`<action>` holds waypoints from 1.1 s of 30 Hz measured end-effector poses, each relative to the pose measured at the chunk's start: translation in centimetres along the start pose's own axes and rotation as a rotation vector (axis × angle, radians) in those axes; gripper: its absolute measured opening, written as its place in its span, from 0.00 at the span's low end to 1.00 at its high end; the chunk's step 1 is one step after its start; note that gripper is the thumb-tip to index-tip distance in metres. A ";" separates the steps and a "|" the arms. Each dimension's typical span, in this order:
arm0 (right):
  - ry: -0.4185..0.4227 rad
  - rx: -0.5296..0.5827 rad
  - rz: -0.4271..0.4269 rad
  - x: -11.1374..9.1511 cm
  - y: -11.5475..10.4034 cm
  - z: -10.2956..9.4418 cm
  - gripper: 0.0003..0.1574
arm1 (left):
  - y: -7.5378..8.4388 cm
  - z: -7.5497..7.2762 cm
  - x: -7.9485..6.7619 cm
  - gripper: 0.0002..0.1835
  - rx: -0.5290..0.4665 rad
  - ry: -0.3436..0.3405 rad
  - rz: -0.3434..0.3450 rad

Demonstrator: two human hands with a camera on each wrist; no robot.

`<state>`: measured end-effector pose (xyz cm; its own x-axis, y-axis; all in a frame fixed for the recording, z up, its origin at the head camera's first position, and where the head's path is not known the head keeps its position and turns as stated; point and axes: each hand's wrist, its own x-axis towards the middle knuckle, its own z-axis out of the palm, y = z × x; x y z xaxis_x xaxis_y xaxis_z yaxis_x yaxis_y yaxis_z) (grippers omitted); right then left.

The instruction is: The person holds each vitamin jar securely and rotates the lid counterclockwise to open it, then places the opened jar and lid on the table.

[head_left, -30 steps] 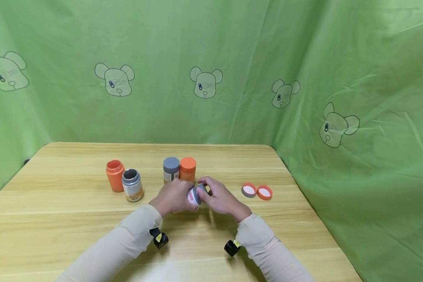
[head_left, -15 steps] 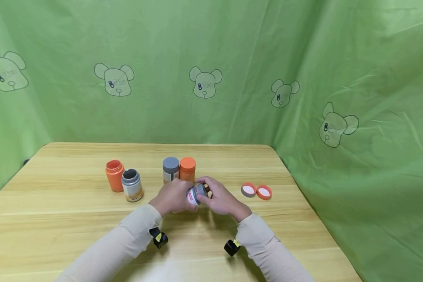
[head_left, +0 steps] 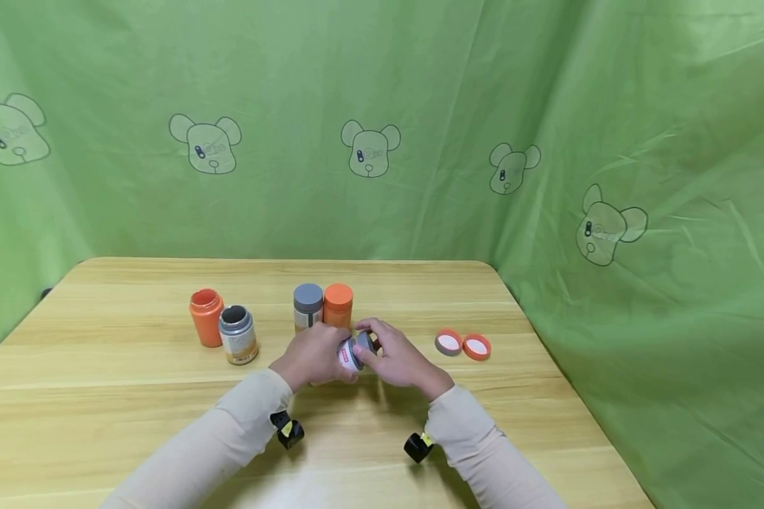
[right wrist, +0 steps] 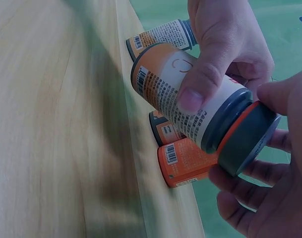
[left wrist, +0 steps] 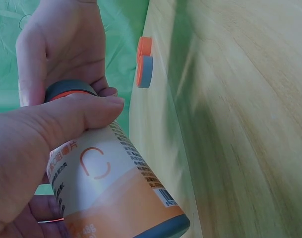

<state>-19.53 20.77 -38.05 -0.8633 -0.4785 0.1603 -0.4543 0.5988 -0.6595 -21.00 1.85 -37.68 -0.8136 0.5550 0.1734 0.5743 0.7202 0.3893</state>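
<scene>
My left hand (head_left: 318,353) grips a white and orange supplement bottle (right wrist: 190,94) round its body, tilted above the table, its neck toward the right. The thumb lies across the label side in the left wrist view. With thumb and fingers, my right hand (head_left: 395,357) holds the dark grey lid (right wrist: 250,139) at the bottle's neck. An orange rim shows between lid and neck in the right wrist view. Whether the lid's thread is engaged cannot be told. The left hand covers much of the bottle in the head view.
An uncapped orange bottle (head_left: 207,322) and an uncapped grey bottle (head_left: 238,339) stand to the left. Behind the hands are a grey-lidded bottle (head_left: 308,300) and an orange-lidded bottle (head_left: 339,304). A grey lid (head_left: 448,343) and an orange lid (head_left: 477,347) lie upturned at right.
The right thumb moves back off the lid, then forward onto it again. The left hand and the bottle stay nearly in place, and the other bottles stand unmoved.
</scene>
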 end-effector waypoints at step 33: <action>-0.020 0.026 -0.033 -0.4 0.2 0.4 0.26 | -0.5 0.6 -0.4 0.28 -0.015 -0.014 -0.011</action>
<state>-19.19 20.76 -38.53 -0.8432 -0.5107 0.1678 -0.4765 0.5655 -0.6732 -20.87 1.49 -38.45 -0.8182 0.5534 0.1560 0.5641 0.7198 0.4046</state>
